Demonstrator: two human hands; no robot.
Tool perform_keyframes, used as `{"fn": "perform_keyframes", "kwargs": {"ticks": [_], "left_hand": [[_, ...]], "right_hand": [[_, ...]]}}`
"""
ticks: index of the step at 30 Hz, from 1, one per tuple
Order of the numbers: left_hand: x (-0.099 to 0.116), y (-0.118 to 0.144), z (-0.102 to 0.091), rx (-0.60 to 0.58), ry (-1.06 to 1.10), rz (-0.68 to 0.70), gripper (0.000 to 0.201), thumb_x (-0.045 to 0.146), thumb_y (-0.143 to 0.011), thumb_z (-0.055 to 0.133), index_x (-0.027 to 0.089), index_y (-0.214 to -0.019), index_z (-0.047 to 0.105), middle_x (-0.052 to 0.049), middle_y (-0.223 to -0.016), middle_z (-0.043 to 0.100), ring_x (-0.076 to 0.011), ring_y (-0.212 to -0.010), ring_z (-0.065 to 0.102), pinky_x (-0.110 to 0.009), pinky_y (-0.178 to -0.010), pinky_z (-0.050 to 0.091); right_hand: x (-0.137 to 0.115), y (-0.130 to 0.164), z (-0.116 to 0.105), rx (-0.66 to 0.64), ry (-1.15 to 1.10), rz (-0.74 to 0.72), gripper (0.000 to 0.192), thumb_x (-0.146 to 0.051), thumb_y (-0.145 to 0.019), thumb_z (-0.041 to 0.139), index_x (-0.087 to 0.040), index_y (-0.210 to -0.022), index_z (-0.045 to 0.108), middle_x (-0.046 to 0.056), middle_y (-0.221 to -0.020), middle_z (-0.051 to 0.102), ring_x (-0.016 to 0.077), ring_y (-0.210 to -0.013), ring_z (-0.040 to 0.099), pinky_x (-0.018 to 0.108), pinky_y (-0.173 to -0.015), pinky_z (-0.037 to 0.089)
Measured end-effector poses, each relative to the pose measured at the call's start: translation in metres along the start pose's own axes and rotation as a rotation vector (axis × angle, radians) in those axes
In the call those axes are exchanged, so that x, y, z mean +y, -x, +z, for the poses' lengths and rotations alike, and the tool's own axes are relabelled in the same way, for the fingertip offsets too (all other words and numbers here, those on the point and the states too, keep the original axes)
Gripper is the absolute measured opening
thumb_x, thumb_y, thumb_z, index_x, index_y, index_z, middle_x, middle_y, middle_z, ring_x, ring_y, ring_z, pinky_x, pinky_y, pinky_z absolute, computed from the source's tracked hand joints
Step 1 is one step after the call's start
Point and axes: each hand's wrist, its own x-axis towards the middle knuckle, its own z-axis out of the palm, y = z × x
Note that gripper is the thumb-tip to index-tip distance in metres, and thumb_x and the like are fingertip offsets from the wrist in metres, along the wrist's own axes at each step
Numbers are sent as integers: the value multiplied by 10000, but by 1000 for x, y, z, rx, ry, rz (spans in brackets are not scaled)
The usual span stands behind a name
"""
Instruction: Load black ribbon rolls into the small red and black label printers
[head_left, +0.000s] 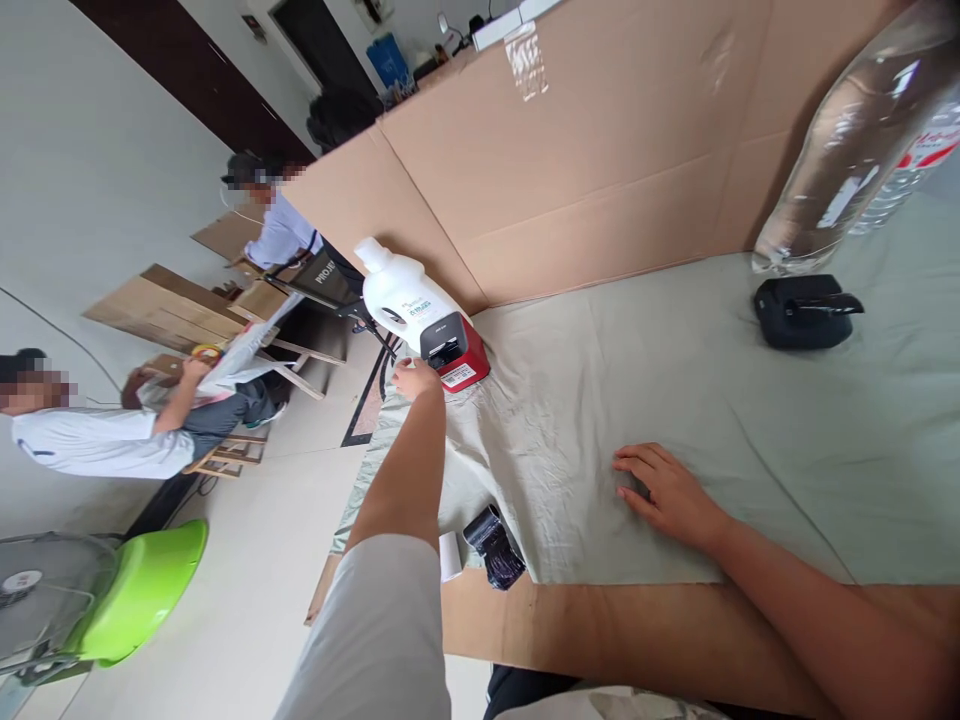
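My left hand reaches to the far left edge of the grey-green cloth, right beside a small red and black device. Its fingers are curled together, and what they hold, if anything, is hidden. Behind the device stands a white plastic jug with a handle and a screw cap. My right hand rests on the cloth with its fingers spread and nothing in them. Near the front edge lie a black plastic-wrapped item and a white cylinder, partly covered by my left arm.
A tall cardboard panel borders the table's back. At the right stand a large clear plastic bottle and a black handled object. Left of the table, two people sit working with cardboard; a green basin and a fan are on the floor.
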Motion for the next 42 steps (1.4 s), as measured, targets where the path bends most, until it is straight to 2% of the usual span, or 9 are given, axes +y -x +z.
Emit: {"fn": "perform_keyframes", "kwargs": {"ticks": [3, 8, 11, 16, 18, 21, 30, 36, 42], "left_hand": [[-4, 63, 13, -22, -13, 165, 170, 171, -849, 559, 213, -1014, 568, -91, -1244, 559, -257, -1308, 458, -431, -1128, 334], [-41, 215, 14, -655, 126, 320, 195, 255, -871, 558, 228, -1057, 606, -56, -1117, 621, -199, -1058, 595, -332, -912, 476], [-62, 274, -1, -823, 55, 445, 160, 228, -848, 572, 215, -995, 635, -78, -1096, 621, -218, -1064, 584, -370, -920, 483], [-65, 295, -13, -962, -103, 656, 139, 167, -864, 540, 212, -938, 649, -95, -1104, 622, -235, -1105, 550, -429, -974, 477], [-60, 293, -12, -979, -155, 688, 130, 156, -870, 538, 211, -908, 649, -91, -1072, 632, -236, -1080, 550, -434, -966, 484], [-55, 293, -10, -973, -180, 724, 134, 141, -870, 539, 211, -894, 650, -85, -1053, 642, -234, -1060, 552, -436, -964, 488], [-59, 293, -11, -974, -86, 624, 116, 188, -863, 558, 209, -940, 642, -88, -1053, 644, -230, -1080, 567, -434, -984, 484], [-50, 293, -12, -1118, 452, -50, 590, 562, -889, 598, 332, -1410, 443, -88, -1408, 542, -228, -1170, 612, -422, -987, 499], [-46, 288, -14, -1070, 753, -444, 824, 580, -862, 651, 402, -1551, 238, -23, -1500, 520, -198, -1377, 506, -358, -1138, 416]], "right_hand": [[-11, 3, 5, -11, -95, 32, 224, -331, -908, 578, -210, -1060, 690, 118, -1160, 706, 266, -1100, 627, 497, -988, 499], [-34, 15, 11, -210, -369, -17, 207, -396, -891, 623, -221, -957, 712, 57, -953, 742, 204, -923, 674, 362, -863, 532], [-18, -11, -25, -207, -242, -70, 246, -409, -915, 589, -210, -975, 720, 66, -976, 736, 197, -949, 668, 352, -894, 516], [69, -91, -145, 242, 540, 282, 382, -331, -905, 589, -110, -1206, 673, 207, -1449, 513, 382, -1408, 346, 589, -1145, 218], [104, -105, -181, 302, 695, 534, 614, -411, -881, 635, -78, -1390, 548, 251, -1596, 285, 466, -1468, 176, 644, -1125, 178], [138, -96, -197, 233, 644, 878, 929, -575, -809, 681, -147, -1555, 331, 280, -1637, 113, 522, -1411, 257, 645, -1030, 312], [109, -45, -146, 265, 534, 653, 867, -579, -809, 602, -191, -1539, 341, 230, -1585, 262, 461, -1338, 414, 611, -1045, 400], [9, -21, -62, 219, 255, 174, 810, -559, -824, 635, -225, -1514, 376, 191, -1581, 298, 416, -1378, 396, 602, -1110, 379], [-49, -9, -1, 142, 74, 146, 676, -652, -880, 538, -265, -1430, 468, 167, -1591, 300, 431, -1356, 385, 682, -1090, 346]]}}
